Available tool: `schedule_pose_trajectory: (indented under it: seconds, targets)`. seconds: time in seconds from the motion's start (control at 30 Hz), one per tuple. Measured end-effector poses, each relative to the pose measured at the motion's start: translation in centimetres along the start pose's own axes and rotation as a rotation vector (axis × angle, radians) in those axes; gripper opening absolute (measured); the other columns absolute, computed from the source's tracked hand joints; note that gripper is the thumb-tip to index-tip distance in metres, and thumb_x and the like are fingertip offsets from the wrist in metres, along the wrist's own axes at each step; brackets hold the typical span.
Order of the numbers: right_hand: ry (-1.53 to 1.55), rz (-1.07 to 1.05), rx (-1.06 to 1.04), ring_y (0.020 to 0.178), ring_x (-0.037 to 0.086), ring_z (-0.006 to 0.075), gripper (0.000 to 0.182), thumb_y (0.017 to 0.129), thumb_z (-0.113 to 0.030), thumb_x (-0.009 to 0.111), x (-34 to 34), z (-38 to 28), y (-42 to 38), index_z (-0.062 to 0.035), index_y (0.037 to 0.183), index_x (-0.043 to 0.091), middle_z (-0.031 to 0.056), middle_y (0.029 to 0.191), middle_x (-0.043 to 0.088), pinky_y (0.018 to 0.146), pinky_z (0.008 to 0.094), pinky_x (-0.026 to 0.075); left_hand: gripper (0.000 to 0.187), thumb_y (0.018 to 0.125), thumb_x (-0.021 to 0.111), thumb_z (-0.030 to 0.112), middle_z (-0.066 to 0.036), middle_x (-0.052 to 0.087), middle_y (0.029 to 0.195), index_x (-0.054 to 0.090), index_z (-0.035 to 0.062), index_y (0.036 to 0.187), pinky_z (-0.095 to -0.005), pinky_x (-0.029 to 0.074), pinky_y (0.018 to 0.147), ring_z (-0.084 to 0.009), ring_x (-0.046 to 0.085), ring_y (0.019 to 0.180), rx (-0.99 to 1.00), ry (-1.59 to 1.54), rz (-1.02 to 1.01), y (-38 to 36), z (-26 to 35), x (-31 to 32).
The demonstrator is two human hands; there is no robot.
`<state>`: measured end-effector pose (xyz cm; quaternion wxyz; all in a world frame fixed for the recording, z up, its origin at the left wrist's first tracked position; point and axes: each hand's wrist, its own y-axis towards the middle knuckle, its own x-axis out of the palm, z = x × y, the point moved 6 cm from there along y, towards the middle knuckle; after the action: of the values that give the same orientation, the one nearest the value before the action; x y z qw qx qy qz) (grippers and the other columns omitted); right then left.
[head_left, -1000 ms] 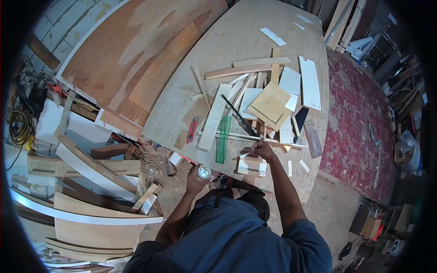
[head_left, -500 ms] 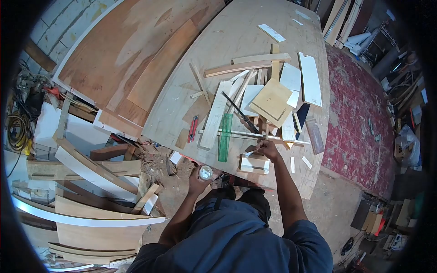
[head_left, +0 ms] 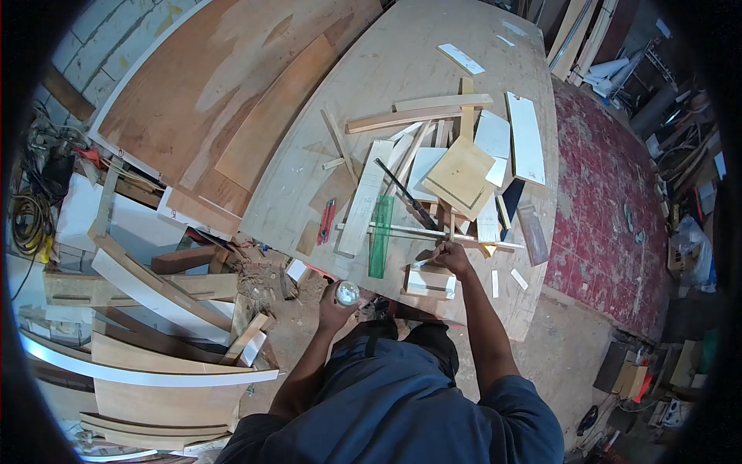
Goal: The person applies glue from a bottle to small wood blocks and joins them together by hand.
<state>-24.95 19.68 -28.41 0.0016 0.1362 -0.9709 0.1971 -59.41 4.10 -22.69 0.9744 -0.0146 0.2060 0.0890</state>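
Note:
At the table's near edge, my left hand [head_left: 334, 308] is wrapped round a small round jar [head_left: 347, 293] with whitish contents. My right hand [head_left: 454, 258] is closed on a small brush [head_left: 421, 263], its pale tip pointing left over a little wooden block assembly with white faces [head_left: 430, 282]. Just beyond this hand lie a thin wooden strip [head_left: 410, 232] and a dark rod-like tool [head_left: 406, 193]. A green transparent ruler [head_left: 379, 236] lies to its left, with a red utility knife [head_left: 327, 220] farther left.
On the big plywood table [head_left: 309, 147] a square wooden panel [head_left: 461, 176] tops a pile of offcuts. A white board [head_left: 525, 137] lies at the right. Large plywood sheets [head_left: 232, 100] lean at the left, above stacked scrap boards [head_left: 162, 356]. Red worn flooring [head_left: 603, 201] lies right of the table.
My right hand and the brush have shifted very slightly down over the block. My left hand still holds the jar in nearly the same place.

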Motion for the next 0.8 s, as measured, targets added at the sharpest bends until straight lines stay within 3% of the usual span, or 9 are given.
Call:
schedule_pose_trajectory:
  seconds: [0.17, 0.37, 0.47, 0.53, 0.8]
  targets:
    - [0.053, -0.014, -0.005, 0.075, 0.062, 0.0128, 0.013, 0.075, 0.007, 0.066, -0.2, 0.7, 0.5, -0.0022, 0.083, 0.063, 0.0033, 0.083, 0.064, 0.068, 0.0249, 0.052, 0.061, 0.06, 0.085, 0.011, -0.016, 0.06, 0.107, 0.057, 0.0005, 0.113, -0.0382, 0.049, 0.087, -0.0303, 0.06, 0.101, -0.008, -0.02, 0.017, 0.5, 0.0, 0.2]
    - [-0.115, -0.051, -0.012, 0.075, 0.063, 0.0134, 0.015, 0.075, 0.009, 0.063, 0.2, 2.8, 1.3, -0.0017, 0.085, 0.063, 0.004, 0.083, 0.064, 0.07, 0.0255, 0.052, 0.062, 0.06, 0.084, 0.01, -0.016, 0.06, 0.107, 0.057, 0.0006, 0.114, -0.0382, 0.049, 0.087, -0.03, 0.06, 0.102, 0.001, 0.013, 0.002, 0.9, 0.6, 0.2]
    - [0.041, -0.006, -0.015, 0.071, 0.06, 0.0106, 0.011, 0.076, 0.005, 0.065, 0.0, 1.5, 0.7, -0.002, 0.084, 0.064, 0.0035, 0.081, 0.064, 0.065, 0.0231, 0.048, 0.062, 0.06, 0.084, 0.01, -0.016, 0.06, 0.108, 0.056, 0.0008, 0.115, -0.0384, 0.048, 0.088, -0.0298, 0.06, 0.103, -0.006, 0.002, 0.011, 1.1, 0.7, 0.2]
    - [0.188, -0.01, -0.01, 0.075, 0.062, 0.0125, 0.017, 0.074, 0.01, 0.062, -0.1, 0.5, 0.4, -0.001, 0.086, 0.063, 0.0045, 0.084, 0.064, 0.07, 0.0252, 0.051, 0.062, 0.06, 0.084, 0.01, -0.016, 0.06, 0.108, 0.056, 0.0009, 0.115, -0.0383, 0.048, 0.088, -0.0297, 0.06, 0.103, 0.01, 0.015, 0.006, 1.4, 0.8, 0.3]
    - [0.14, 0.113, -0.094, 0.072, 0.061, 0.0107, 0.014, 0.076, 0.007, 0.063, 0.0, -0.9, -1.7, -0.0005, 0.087, 0.064, 0.0037, 0.081, 0.065, 0.067, 0.0227, 0.049, 0.064, 0.061, 0.084, 0.008, -0.015, 0.059, 0.111, 0.055, 0.0003, 0.118, -0.0369, 0.049, 0.089, -0.0279, 0.059, 0.105, -0.022, -0.038, -0.017, 2.0, 0.0, 1.4]
